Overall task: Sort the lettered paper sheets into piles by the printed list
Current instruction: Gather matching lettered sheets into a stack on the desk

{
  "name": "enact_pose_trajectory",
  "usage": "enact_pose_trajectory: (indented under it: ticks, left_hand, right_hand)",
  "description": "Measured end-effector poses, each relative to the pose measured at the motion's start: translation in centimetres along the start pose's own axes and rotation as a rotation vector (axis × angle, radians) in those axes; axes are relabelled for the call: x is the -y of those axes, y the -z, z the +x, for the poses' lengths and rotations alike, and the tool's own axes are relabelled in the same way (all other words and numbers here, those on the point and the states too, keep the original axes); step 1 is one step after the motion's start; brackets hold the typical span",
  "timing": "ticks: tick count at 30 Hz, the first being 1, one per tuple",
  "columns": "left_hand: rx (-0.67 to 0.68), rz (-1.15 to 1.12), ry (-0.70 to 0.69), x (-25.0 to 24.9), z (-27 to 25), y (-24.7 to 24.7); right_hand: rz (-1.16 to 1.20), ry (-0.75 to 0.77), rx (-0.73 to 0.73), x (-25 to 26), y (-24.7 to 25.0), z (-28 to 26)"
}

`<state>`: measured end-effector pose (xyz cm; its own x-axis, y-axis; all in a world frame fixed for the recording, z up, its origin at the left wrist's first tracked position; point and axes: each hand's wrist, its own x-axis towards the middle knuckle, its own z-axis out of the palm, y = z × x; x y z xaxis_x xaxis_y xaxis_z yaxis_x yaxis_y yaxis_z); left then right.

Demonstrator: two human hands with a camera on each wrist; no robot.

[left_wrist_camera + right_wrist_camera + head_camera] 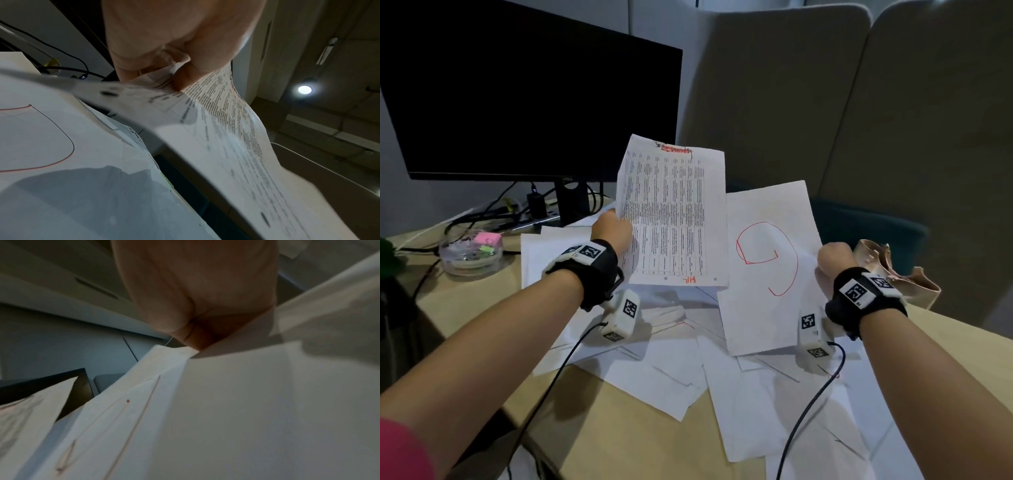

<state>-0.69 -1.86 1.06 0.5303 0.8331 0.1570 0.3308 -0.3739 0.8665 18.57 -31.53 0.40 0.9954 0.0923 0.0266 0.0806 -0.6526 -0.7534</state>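
My left hand (613, 228) pinches the left edge of the printed list (674, 212), a sheet of dense table text with red marks, held upright in front of the monitor. In the left wrist view the fingers (185, 76) curl on the printed list (226, 129). My right hand (834, 257) grips the right edge of a white sheet with a red letter G (767, 267), lifted off the table. The right wrist view shows the thumb (195, 337) clamped on that sheet (236, 410). Several more white sheets (654, 373) lie spread over the wooden table (619, 438) beneath both hands.
A black monitor (530, 89) stands at the back left with cables behind it. A clear dish with coloured notes (470, 251) sits at the left. A beige bag (893, 267) lies by my right hand. Grey padded chairs (859, 102) stand beyond the table.
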Motion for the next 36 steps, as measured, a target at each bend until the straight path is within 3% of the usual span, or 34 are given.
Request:
enact_pose_trajectory:
  ticks: [6,10,12,13,16,17,22,30,36]
  left_hand:
    - [-0.034,0.011,0.029,-0.2,0.0,0.4]
    - [0.057,0.05,0.024,-0.1,-0.5,-0.3]
    - [0.128,0.065,0.033,-0.1,-0.8,-0.9]
    - [0.157,0.078,0.04,0.0,-0.9,-1.2]
    - [0.217,0.102,0.053,0.0,-1.0,-2.1]
    - [0.227,0.107,0.053,0.0,-1.1,-2.4]
    - [0.232,0.119,0.034,-0.7,-1.5,-4.0]
    - [0.33,0.127,-0.001,-1.9,-2.6,-7.1]
    - [0.373,0.144,-0.028,-2.5,-3.0,-9.1]
  right_hand:
    - [-0.174,-0.059,0.159,-0.7,1.0,-1.2]
    - [-0.432,-0.093,0.234,-4.1,0.3,-1.6]
    - [-0.509,-0.12,0.243,-5.5,0.1,-2.7]
    - [-0.54,-0.065,0.251,-5.9,0.0,-2.7]
    - [-0.489,-0.05,0.234,-6.0,0.6,-3.2]
    - [-0.613,0.007,0.261,-7.1,0.9,-2.1]
    - [-0.843,-0.123,0.249,-8.6,5.6,-5.2]
    - [-0.637,-0.285,0.099,-13.5,8.6,-3.4]
    - [-0.464,-0.424,0.205,-13.5,9.3,-2.5]
